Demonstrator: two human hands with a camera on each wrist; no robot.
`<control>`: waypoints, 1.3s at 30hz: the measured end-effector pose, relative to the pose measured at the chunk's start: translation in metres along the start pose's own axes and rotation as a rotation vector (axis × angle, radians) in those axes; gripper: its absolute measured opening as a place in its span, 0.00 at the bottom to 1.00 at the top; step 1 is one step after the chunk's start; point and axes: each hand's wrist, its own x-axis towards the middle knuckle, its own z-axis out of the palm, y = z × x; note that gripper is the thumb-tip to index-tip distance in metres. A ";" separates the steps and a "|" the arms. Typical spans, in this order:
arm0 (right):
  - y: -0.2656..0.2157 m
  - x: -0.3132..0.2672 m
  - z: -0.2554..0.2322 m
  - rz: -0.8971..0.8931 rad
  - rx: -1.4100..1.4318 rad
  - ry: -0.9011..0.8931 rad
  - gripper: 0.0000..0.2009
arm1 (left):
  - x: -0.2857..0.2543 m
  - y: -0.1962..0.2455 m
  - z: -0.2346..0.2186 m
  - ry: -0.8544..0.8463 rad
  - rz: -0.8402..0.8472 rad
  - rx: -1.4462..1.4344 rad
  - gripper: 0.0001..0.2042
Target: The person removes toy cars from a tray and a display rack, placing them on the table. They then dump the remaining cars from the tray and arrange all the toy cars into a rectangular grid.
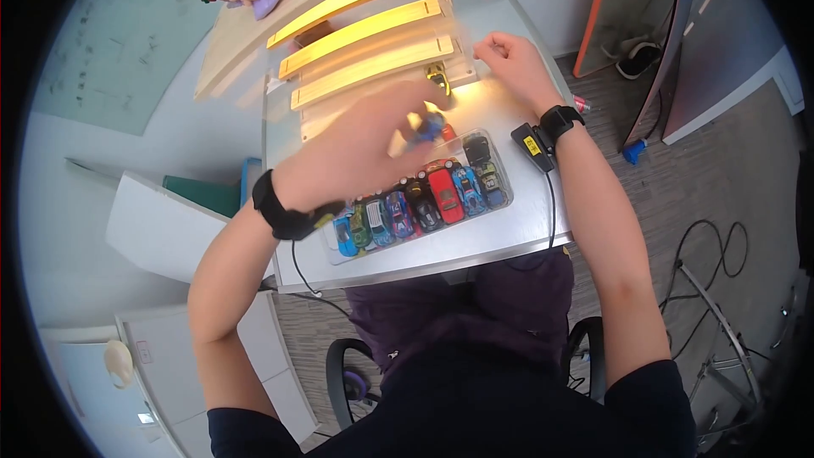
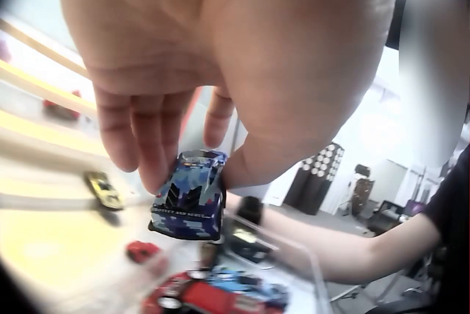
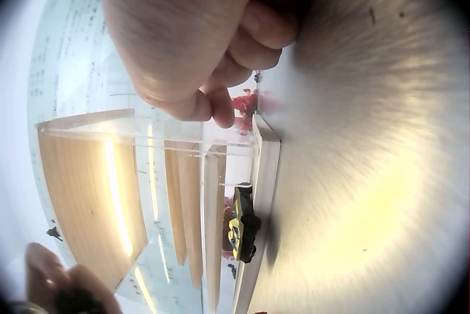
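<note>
We see a pale, shiny table [image 1: 530,214] bearing a tiered wooden rack [image 1: 365,36] toward its far side; nearer us sits a clear box [image 1: 503,168] packed with toy cars [image 1: 443,191]; a small red car [image 1: 448,132] lies just beyond it.

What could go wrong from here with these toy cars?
The blue camouflage toy car, pinched by the left hand, might slip and fall on or beside the clear plastic box. That hand could perhaps also knock the yellow-and-black toy car, which stands near the edge of the wooden base board.
</note>
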 end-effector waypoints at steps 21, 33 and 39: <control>-0.005 -0.001 -0.002 0.004 -0.041 0.002 0.17 | 0.005 0.035 0.070 -0.002 -0.150 -0.101 0.10; -0.001 0.000 -0.002 -0.004 -0.050 -0.002 0.17 | -0.007 0.017 0.070 -0.063 0.108 0.233 0.18; -0.002 0.000 -0.002 0.001 -0.039 -0.014 0.16 | -0.009 0.021 0.069 -0.052 0.122 0.339 0.18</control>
